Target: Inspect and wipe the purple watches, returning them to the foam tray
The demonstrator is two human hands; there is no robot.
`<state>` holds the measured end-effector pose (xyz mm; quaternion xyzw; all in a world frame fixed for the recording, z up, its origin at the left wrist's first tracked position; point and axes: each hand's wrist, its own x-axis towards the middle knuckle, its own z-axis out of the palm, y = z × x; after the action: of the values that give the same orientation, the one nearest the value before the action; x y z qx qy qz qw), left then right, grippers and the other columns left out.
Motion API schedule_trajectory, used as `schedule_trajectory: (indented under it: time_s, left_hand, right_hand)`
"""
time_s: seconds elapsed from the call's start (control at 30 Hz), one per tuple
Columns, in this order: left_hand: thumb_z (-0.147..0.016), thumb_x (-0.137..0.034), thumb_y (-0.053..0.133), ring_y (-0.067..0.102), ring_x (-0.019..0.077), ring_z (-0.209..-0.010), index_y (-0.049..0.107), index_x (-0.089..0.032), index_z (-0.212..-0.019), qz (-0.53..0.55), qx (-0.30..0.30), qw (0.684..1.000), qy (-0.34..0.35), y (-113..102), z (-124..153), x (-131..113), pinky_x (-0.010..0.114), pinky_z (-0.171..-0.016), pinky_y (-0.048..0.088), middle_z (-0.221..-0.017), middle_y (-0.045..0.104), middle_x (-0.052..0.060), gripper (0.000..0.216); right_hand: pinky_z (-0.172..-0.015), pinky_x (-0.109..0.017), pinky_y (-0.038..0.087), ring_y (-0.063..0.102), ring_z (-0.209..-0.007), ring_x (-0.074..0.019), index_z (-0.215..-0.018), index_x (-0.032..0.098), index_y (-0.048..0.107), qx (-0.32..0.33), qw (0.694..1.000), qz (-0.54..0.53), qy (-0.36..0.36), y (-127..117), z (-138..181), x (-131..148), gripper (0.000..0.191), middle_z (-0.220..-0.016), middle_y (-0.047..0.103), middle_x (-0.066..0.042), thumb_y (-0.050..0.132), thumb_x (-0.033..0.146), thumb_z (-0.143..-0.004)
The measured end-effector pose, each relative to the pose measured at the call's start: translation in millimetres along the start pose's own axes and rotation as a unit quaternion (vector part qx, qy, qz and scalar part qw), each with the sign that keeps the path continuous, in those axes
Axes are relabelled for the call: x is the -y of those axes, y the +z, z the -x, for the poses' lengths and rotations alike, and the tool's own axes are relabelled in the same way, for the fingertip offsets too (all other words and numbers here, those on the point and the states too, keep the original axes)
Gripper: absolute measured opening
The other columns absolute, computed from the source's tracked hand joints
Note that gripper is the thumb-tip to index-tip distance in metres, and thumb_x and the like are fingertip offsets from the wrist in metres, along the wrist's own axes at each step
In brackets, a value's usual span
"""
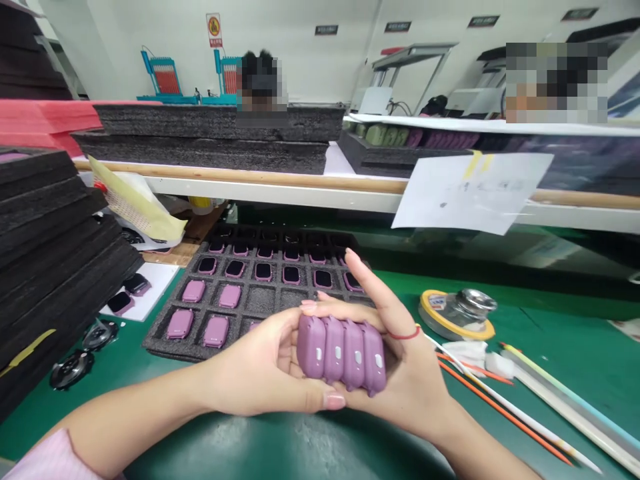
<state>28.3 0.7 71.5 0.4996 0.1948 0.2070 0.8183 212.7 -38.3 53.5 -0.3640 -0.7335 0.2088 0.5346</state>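
A row of four mauve watch cases point(341, 353) is being pressed together side by side, their pale oblong buttons facing up, just above the green counter point(295, 453). The left grip point(260, 365) is being cupped under the row from the near side, while the right grip point(400, 360) is being closed around its far end, so both grips are clenched on the cases. A red thread point(404, 333) is being worn on the right wrist.

Just behind the hands, a black foam tray point(159, 343) is lying on the counter, with further cases sitting in its cells: pink backs are showing in the nearer rows, dark screens in the farther ones. To the right, a yellow-rimmed disc with a metal top point(456, 315) and orange-tipped sticks point(500, 407) are lying. To the left, black foam trays point(55, 267) are stacked high. Beyond everything, a sheet of paper point(473, 193) is hanging from a wooden rail point(280, 180).
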Motion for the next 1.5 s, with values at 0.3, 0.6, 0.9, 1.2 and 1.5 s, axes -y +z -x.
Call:
schedule_trajectory:
  time_s: [0.3, 0.6, 0.9, 1.2, 1.5]
  left_hand:
    - [-0.096, -0.037, 0.062, 0.055, 0.0287, -0.132, 0.047, -0.016, -0.133, -0.083, 0.011, 0.994, 0.075, -2.6, 1.4, 4.5, 0.047, -0.111, 0.042, -0.135, 0.059, 0.016, 0.045]
    - [-0.095, -0.062, 0.053, 0.059, 0.0224, -0.109, 0.053, -0.018, -0.117, -0.114, -0.108, 0.982, 0.106, 9.0, 0.5, 15.8, 0.039, -0.099, 0.046, -0.115, 0.063, 0.009, 0.049]
    - [-0.094, -0.059, 0.056, 0.062, 0.0287, -0.120, 0.048, -0.020, -0.136, 0.008, 0.028, 0.999, 0.044, -2.3, 0.0, 3.2, 0.046, -0.102, 0.045, -0.129, 0.063, 0.014, 0.058]
    - [-0.091, -0.041, 0.068, 0.050, 0.0329, -0.137, 0.040, -0.016, -0.128, -0.084, -0.020, 0.994, 0.066, -1.1, -3.4, 7.6, 0.053, -0.114, 0.037, -0.140, 0.053, 0.020, 0.052]
    - [-0.073, -0.017, 0.082, 0.054, 0.0336, -0.134, 0.040, -0.022, -0.126, -0.065, -0.021, 0.997, 0.045, 6.4, -5.3, 3.1, 0.054, -0.110, 0.044, -0.135, 0.057, 0.015, 0.068]
  right_hand:
    - [-0.108, -0.046, 0.055, 0.071, -0.116, -0.0300, -0.156, 0.031, 0.035, -0.024, 0.999, 0.044, -0.011, 4.3, 0.2, -2.0, 0.098, -0.148, 0.058, -0.008, 0.079, 0.011, -0.070]
    - [-0.108, -0.043, 0.057, 0.072, -0.114, -0.0260, -0.160, 0.035, 0.024, -0.033, 0.993, 0.104, -0.039, 12.6, 1.4, 9.6, 0.101, -0.133, 0.069, -0.005, 0.075, 0.010, -0.076]
    - [-0.110, -0.046, 0.054, 0.071, -0.117, -0.0291, -0.156, 0.039, 0.033, -0.041, 0.997, 0.054, -0.029, 7.6, 0.9, 2.9, 0.099, -0.163, 0.038, -0.006, 0.077, 0.008, -0.073]
    - [-0.110, -0.049, 0.055, 0.071, -0.116, -0.0287, -0.159, 0.040, 0.025, -0.004, 0.996, 0.086, -0.024, 8.9, 0.3, 2.6, 0.100, -0.157, 0.048, -0.007, 0.078, 0.013, -0.078]
    - [-0.115, -0.051, 0.049, 0.068, -0.122, -0.0296, -0.157, 0.044, 0.029, -0.015, 1.000, -0.001, -0.004, 7.8, 0.0, -2.6, 0.102, -0.163, 0.036, -0.003, 0.087, 0.025, -0.075]
